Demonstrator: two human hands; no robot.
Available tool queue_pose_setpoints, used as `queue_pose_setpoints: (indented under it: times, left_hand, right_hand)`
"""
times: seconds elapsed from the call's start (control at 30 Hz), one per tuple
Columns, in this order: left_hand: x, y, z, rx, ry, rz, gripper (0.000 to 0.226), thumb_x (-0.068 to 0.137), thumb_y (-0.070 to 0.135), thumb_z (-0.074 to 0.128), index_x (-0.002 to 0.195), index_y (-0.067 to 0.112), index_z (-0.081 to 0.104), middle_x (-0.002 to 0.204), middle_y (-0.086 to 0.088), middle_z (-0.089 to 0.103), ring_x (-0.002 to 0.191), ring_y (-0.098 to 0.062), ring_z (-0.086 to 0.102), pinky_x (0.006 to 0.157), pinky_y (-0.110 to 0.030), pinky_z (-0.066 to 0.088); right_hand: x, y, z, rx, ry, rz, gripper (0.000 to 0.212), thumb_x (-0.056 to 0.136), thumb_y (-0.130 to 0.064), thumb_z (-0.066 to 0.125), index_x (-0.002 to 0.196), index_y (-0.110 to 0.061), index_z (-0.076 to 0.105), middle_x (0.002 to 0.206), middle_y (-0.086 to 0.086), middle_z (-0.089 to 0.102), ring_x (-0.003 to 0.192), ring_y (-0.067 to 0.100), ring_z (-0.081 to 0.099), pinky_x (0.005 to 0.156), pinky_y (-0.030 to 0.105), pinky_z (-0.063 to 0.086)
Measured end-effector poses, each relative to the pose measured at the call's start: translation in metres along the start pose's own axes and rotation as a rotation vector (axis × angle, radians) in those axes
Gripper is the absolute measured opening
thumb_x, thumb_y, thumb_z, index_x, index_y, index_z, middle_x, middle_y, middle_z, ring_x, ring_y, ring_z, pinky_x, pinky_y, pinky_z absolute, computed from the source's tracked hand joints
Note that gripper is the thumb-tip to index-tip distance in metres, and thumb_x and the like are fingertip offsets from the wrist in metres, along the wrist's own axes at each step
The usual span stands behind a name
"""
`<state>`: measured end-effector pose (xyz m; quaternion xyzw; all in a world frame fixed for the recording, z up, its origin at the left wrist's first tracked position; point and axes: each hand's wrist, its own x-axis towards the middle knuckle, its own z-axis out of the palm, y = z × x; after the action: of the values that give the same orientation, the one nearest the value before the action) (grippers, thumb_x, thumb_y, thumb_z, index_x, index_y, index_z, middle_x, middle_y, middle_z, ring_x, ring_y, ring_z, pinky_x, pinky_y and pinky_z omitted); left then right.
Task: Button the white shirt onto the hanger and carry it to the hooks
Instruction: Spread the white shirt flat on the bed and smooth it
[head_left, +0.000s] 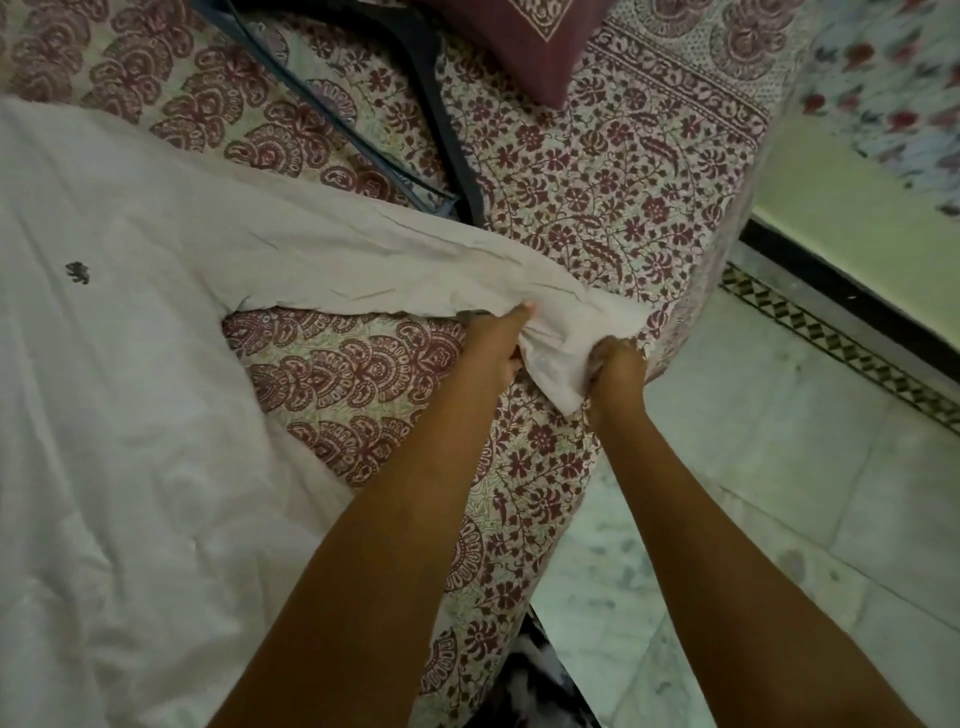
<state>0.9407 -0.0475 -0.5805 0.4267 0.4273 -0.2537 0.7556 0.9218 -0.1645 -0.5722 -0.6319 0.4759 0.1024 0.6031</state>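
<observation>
- Two bare forearms reach forward from the bottom of the view, close together, with both hands over the right side of the bed (597, 197).
- Left hand (493, 345) is curled, pinching the end of a sleeve. Right hand (618, 364) is clenched on the same bunch of cloth from the other side.
- Shirt (130, 389) is white and wrinkled, with a small dark logo (77, 273). It lies spread on the bed, filling the left of the view.
- Its sleeve (363, 260) stretches rightward from the body to the hands. The cuff (556, 358) is gathered between them, with one corner hanging below.
- Hanger (441, 119), dark, lies on the bed beyond the sleeve, well apart from the fingers. Its near end meets the sleeve's edge.
</observation>
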Motion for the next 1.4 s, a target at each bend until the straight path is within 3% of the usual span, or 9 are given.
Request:
queue_pose_setpoints:
  times: [0.17,0.33,0.47,0.53,0.63,0.9,1.17,1.27,1.4]
  left_hand:
    - [-0.024,0.000,-0.014,-0.400,-0.258,-0.064,0.024,0.082,-0.008,0.050,0.104,-0.001,0.059,0.096,-0.013,0.069,0.093,-0.023,0.063,0.090,-0.034,0.053]
    - [-0.029,-0.027,-0.034,-0.376,-0.217,-0.129,0.031,0.081,-0.013,0.038,0.105,-0.003,0.055,0.105,-0.016,0.061,0.098,-0.029,0.059,0.098,-0.039,0.045]
    - [-0.033,-0.026,-0.044,-0.072,-0.012,-0.134,0.010,0.090,-0.005,0.045,0.087,0.002,0.053,0.085,-0.010,0.059,0.072,-0.017,0.060,0.068,-0.024,0.053]
    - [-0.039,-0.020,-0.056,0.177,0.089,-0.060,0.011,0.088,-0.001,0.053,0.083,0.009,0.053,0.072,-0.006,0.056,0.053,-0.011,0.056,0.042,-0.018,0.044]
    - [-0.054,-0.002,-0.103,0.308,0.260,0.076,0.019,0.083,0.004,0.059,0.070,0.018,0.058,0.069,-0.005,0.057,0.059,-0.016,0.051,0.052,-0.020,0.042]
    - [-0.109,0.046,-0.259,0.297,0.653,0.279,0.015,0.086,0.010,0.056,0.096,0.014,0.066,0.109,-0.012,0.068,0.098,-0.027,0.063,0.095,-0.039,0.050]
    - [-0.102,0.036,-0.358,0.697,0.913,0.329,0.043,0.086,0.013,0.060,0.127,0.015,0.051,0.133,-0.010,0.050,0.123,-0.026,0.046,0.106,-0.032,0.033]
    - [-0.090,0.029,-0.368,0.817,0.853,0.285,0.056,0.086,0.021,0.062,0.137,0.020,0.040,0.141,-0.010,0.039,0.128,-0.029,0.040,0.108,-0.041,0.034]
    - [-0.083,0.031,-0.375,0.886,0.879,0.181,0.063,0.089,0.033,0.057,0.144,0.021,0.028,0.145,-0.011,0.029,0.130,-0.034,0.033,0.106,-0.048,0.033]
  right_hand:
    - [-0.007,0.013,-0.017,0.447,0.051,0.035,0.027,0.090,-0.023,0.038,0.064,-0.019,0.044,0.063,-0.005,0.047,0.061,0.012,0.043,0.052,0.023,0.034]
    - [-0.012,0.019,-0.022,0.182,-0.117,0.033,0.058,0.082,-0.060,0.050,0.117,-0.014,0.057,0.118,0.004,0.059,0.107,0.020,0.055,0.094,0.034,0.044]
    - [-0.007,0.026,-0.020,-0.127,0.232,-0.200,0.029,0.083,-0.026,0.060,0.104,-0.006,0.059,0.098,0.013,0.059,0.093,0.025,0.057,0.077,0.033,0.044]
    - [-0.007,0.029,-0.016,-0.208,0.444,-0.170,0.037,0.084,-0.023,0.058,0.117,-0.008,0.052,0.114,0.014,0.056,0.109,0.032,0.054,0.091,0.040,0.045]
    - [-0.032,0.032,0.008,-0.525,0.613,-0.199,0.057,0.085,-0.025,0.055,0.136,-0.013,0.033,0.137,0.016,0.037,0.126,0.034,0.037,0.102,0.044,0.032]
    - [-0.133,0.080,0.141,-0.587,-0.071,-0.826,0.030,0.081,-0.012,0.046,0.107,-0.002,0.057,0.104,0.021,0.061,0.096,0.035,0.056,0.083,0.038,0.040]
    - [-0.155,0.093,0.252,-0.702,-0.754,-0.201,0.034,0.094,-0.024,0.045,0.116,0.000,0.057,0.118,0.022,0.060,0.111,0.036,0.057,0.091,0.037,0.047]
    - [-0.151,0.094,0.284,-0.662,-0.803,0.059,0.064,0.087,-0.052,0.045,0.133,-0.008,0.046,0.136,0.009,0.050,0.126,0.027,0.047,0.108,0.042,0.038]
    - [-0.136,0.080,0.293,-0.532,-0.797,0.192,0.037,0.091,-0.036,0.054,0.118,-0.011,0.056,0.108,0.003,0.063,0.096,0.020,0.061,0.091,0.035,0.050]
